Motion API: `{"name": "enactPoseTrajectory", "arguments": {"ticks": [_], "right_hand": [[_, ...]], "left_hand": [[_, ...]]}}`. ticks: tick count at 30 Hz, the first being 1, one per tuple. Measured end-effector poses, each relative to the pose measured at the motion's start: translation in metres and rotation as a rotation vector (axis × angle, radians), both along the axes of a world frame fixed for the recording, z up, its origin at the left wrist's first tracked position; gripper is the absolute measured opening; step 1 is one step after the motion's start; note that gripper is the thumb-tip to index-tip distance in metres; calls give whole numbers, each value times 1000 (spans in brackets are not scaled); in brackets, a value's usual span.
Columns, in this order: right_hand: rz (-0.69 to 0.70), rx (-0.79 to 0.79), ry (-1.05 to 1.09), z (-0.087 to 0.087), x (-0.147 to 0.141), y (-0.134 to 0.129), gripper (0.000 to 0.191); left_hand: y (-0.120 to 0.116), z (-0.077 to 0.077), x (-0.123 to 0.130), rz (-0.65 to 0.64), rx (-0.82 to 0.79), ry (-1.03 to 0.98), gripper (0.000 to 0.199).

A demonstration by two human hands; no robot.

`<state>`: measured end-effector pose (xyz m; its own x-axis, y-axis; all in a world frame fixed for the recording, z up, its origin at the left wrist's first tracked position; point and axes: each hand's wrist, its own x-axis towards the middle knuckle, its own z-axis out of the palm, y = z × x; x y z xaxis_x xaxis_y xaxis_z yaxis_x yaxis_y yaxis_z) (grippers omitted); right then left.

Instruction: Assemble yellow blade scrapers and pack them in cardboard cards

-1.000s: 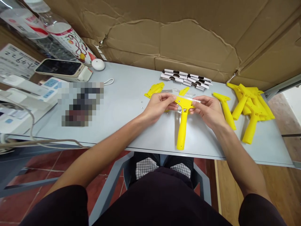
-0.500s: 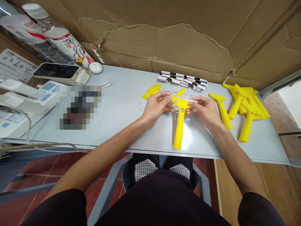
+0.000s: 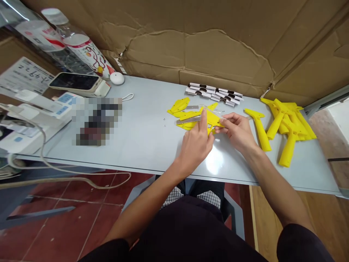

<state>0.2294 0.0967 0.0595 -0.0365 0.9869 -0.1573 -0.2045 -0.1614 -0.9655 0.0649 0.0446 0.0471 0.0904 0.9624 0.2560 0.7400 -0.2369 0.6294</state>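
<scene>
Between my hands is a yellow plastic scraper (image 3: 214,119) with a wide head. My left hand (image 3: 194,146) is closed around its handle, which the hand largely hides, and the index finger lies along the head. At the head's right end, my right hand (image 3: 240,130) pinches the corner between thumb and fingers. Just left of the scraper head lie loose yellow plastic pieces (image 3: 179,105) and metal blades (image 3: 192,119), partly overlapping. Small metal nuts (image 3: 164,125) rest on the table left of them.
Several yellow scraper handles (image 3: 287,147) lie piled on the table's right side. White folded card pieces (image 3: 200,89) sit at the back against the cardboard (image 3: 163,51). A phone (image 3: 76,82), bottles (image 3: 87,52), a power strip (image 3: 58,105) and a blurred-out object (image 3: 99,122) occupy the left.
My left hand has moved from the head's left end down to the handle. The scraper's handle has swung up out of plain sight behind that hand. The view has shifted slightly.
</scene>
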Motion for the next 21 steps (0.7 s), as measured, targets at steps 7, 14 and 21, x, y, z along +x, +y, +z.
{"name": "enactPoseTrajectory", "arguments": {"ticks": [7,14,21], "right_hand": [[34,33,11,0,0,-3,45],[98,19,-22,6,4,-3,51],[-34,172,-177,29,40,9,53]], "left_hand": [[-2,5,0,34,-54,-275,52],[6,-1,-6,22,-84,-387,55],[-11,12,-19,3,-490,-942,47]]}}
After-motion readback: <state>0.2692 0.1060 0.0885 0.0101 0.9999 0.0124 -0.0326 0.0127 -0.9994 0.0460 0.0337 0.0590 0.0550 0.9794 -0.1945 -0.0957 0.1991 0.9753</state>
